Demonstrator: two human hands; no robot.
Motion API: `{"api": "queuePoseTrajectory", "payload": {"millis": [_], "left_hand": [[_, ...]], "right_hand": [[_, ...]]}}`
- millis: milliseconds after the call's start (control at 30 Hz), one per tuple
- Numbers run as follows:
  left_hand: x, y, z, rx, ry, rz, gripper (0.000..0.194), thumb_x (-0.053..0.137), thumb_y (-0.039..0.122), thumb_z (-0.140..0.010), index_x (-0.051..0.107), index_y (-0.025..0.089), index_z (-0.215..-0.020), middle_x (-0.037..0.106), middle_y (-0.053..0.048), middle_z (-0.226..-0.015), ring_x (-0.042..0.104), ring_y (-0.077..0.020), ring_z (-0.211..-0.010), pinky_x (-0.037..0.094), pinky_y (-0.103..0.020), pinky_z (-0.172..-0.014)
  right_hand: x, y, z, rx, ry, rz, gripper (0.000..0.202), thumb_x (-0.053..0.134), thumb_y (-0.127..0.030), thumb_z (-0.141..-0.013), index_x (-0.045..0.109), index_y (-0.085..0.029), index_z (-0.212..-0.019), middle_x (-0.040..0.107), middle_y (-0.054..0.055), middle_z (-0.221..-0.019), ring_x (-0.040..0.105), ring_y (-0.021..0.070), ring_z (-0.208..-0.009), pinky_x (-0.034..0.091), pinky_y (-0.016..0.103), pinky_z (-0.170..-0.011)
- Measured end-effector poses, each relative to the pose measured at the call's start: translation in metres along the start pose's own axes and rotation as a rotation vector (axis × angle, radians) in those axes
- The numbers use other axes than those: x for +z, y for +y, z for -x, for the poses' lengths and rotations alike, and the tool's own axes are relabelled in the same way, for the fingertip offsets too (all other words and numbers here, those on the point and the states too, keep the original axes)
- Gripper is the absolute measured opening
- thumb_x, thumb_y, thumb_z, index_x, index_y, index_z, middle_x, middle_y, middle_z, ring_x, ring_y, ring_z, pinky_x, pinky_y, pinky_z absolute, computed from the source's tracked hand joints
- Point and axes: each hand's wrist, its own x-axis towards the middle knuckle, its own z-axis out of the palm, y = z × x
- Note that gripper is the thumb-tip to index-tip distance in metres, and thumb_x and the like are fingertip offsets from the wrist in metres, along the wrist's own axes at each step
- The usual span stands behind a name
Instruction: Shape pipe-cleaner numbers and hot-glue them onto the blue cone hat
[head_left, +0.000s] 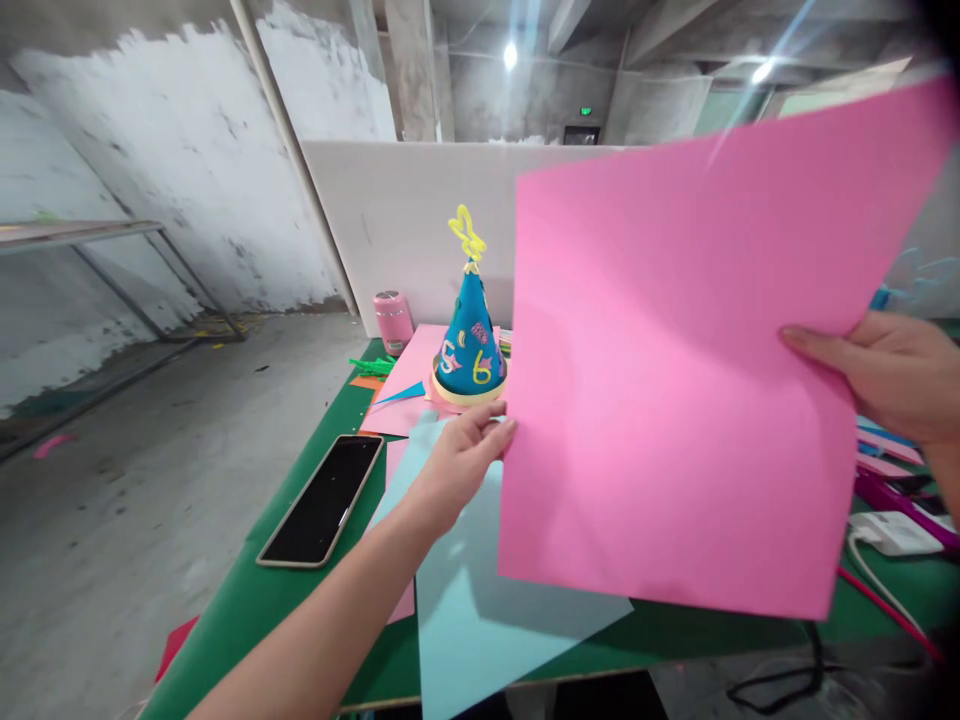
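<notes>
A large pink sheet of paper is raised upright above the table, filling the right half of the view. My right hand grips its right edge, thumb on the near face. At the left edge, my left hand pinches the sheet between thumb and fingers. Light blue paper lies below on the green table, partly hidden by my left arm and the pink sheet. Behind my left hand stands a blue cone hat with coloured shapes and a yellow wire topper.
A phone lies left on the green table. Behind are a pink can-shaped object, green strips and pink paper. A white charger and cables are at the right. A pale partition borders the back.
</notes>
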Motion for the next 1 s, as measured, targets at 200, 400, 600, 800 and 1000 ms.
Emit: {"api": "queuePoseTrajectory", "payload": {"millis": [200, 400, 600, 800, 1000], "left_hand": [[-0.008, -0.056, 0.071, 0.249, 0.057, -0.79, 0.029, 0.044, 0.031, -0.083, 0.052, 0.017, -0.106, 0.062, -0.01, -0.098, 0.058, -0.0202, -0.092, 0.049, -0.035, -0.077], [0.001, -0.113, 0.13, 0.771, -0.119, -1.605, 0.039, 0.051, 0.025, -0.079, 0.05, 0.021, -0.117, 0.054, -0.008, -0.121, 0.038, -0.0267, -0.119, 0.013, -0.05, -0.103], [-0.009, -0.124, 0.137, 0.787, -0.107, -1.762, 0.032, 0.043, 0.032, -0.082, 0.055, 0.022, -0.111, 0.058, -0.004, -0.117, 0.046, -0.022, -0.111, 0.018, -0.04, -0.103], [-0.015, -0.113, 0.129, 0.864, -0.099, -1.668, 0.025, 0.042, 0.028, -0.083, 0.059, 0.023, -0.101, 0.063, -0.001, -0.106, 0.052, -0.0167, -0.103, 0.032, -0.03, -0.094], [-0.014, -0.111, 0.128, 0.881, -0.096, -1.632, 0.027, 0.04, 0.016, -0.082, 0.06, 0.022, -0.099, 0.065, -0.001, -0.104, 0.053, -0.0168, -0.102, 0.034, -0.03, -0.092]], "right_hand": [[0.009, 0.052, 0.032, 0.346, -0.087, -0.235, 0.021, 0.068, -0.027, -0.058, 0.066, -0.021, -0.078, 0.068, 0.001, -0.059, 0.06, 0.0164, -0.045, 0.05, 0.024, -0.038], [0.003, 0.099, 0.053, 0.484, -0.152, -0.265, 0.026, 0.07, -0.029, -0.06, 0.064, -0.021, -0.084, 0.071, 0.001, -0.065, 0.064, 0.0184, -0.051, 0.053, 0.024, -0.044], [0.003, 0.119, 0.066, 0.537, -0.191, -0.232, 0.031, 0.071, -0.032, -0.062, 0.063, -0.024, -0.09, 0.071, 0.001, -0.075, 0.066, 0.0208, -0.062, 0.054, 0.024, -0.05], [0.002, 0.123, 0.066, 0.541, -0.167, -0.21, 0.029, 0.071, -0.031, -0.062, 0.063, -0.024, -0.089, 0.071, 0.002, -0.076, 0.067, 0.0221, -0.063, 0.055, 0.025, -0.051], [0.001, 0.129, 0.064, 0.529, -0.149, -0.164, 0.028, 0.07, -0.03, -0.061, 0.064, -0.024, -0.088, 0.072, 0.003, -0.078, 0.067, 0.0219, -0.063, 0.054, 0.023, -0.05]]}}
